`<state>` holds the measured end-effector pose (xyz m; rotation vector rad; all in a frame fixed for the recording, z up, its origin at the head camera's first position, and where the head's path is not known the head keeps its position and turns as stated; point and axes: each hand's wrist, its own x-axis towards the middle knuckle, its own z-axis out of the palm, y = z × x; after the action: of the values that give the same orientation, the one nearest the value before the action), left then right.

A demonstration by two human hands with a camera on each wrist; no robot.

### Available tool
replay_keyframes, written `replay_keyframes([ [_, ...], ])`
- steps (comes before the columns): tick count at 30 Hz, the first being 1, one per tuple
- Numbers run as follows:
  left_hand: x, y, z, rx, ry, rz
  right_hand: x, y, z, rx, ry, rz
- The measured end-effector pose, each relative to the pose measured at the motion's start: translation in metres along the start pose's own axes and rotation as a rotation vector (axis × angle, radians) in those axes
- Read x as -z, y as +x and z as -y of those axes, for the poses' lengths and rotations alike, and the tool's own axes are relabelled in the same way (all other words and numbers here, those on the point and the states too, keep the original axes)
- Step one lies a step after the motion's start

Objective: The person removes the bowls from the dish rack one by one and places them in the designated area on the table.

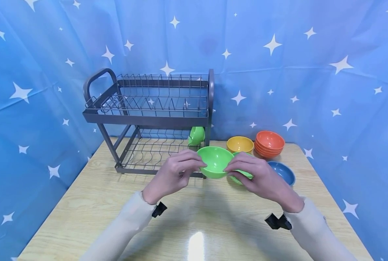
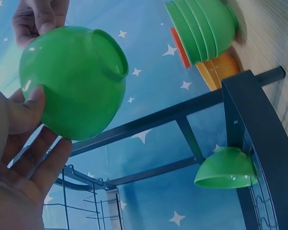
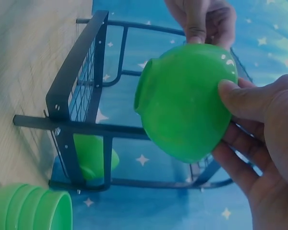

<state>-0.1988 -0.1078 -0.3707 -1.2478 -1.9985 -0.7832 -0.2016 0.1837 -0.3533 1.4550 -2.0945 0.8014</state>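
Note:
Both hands hold one green bowl above the table, in front of the dish rack. My left hand pinches its left rim and my right hand pinches its right rim. Seen from the left wrist, the bowl shows its foot ring, with the left thumb against its side. From the right wrist, the bowl lies against the right thumb and fingers. A stack of green bowls sits on the table under my right hand.
A grey two-tier dish rack stands at the back left, with a green bowl in its lower tier. A yellow bowl, a stack of orange bowls and a blue bowl sit at the right. Blue starred cloth surrounds the wooden table.

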Motion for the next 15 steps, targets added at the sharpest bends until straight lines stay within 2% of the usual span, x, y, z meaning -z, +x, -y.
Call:
replay_keyframes([
  [4, -0.003, 0.005, 0.003, 0.032, -0.065, -0.032, 0.005, -0.004, -0.006, -0.016, -0.013, -0.004],
  [8, -0.005, 0.01, 0.01, 0.116, -0.09, -0.093, 0.01, -0.008, -0.011, -0.025, -0.045, -0.018],
  [11, -0.007, 0.013, 0.018, 0.225, -0.099, -0.133, 0.012, -0.01, -0.017, -0.007, -0.059, -0.045],
  [15, -0.012, 0.015, 0.034, 0.425, -0.2, -0.159, 0.012, -0.016, -0.027, -0.005, -0.08, -0.082],
])
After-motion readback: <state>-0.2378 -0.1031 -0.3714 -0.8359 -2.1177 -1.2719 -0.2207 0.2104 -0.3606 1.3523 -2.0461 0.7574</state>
